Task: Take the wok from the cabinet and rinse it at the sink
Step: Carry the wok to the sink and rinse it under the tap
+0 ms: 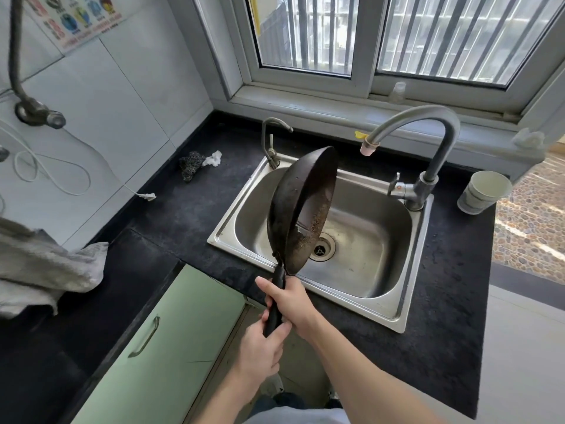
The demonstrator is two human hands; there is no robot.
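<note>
Steel sink (397,319) is waiting below; left grip (260,347) and right grip (290,301) are both clutching the handle (278,278), right nearer the bowl, wok (301,209) tilting up-frame toward the tap (422,111).

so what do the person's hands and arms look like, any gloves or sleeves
Both are bare. The left hand and right hand wear no gloves, and no ring, watch or bracelet shows. The left forearm and right forearm have no sleeve anywhere in view. At the bottom edge a pale grey-blue garment shows, probably the person's top.
</note>
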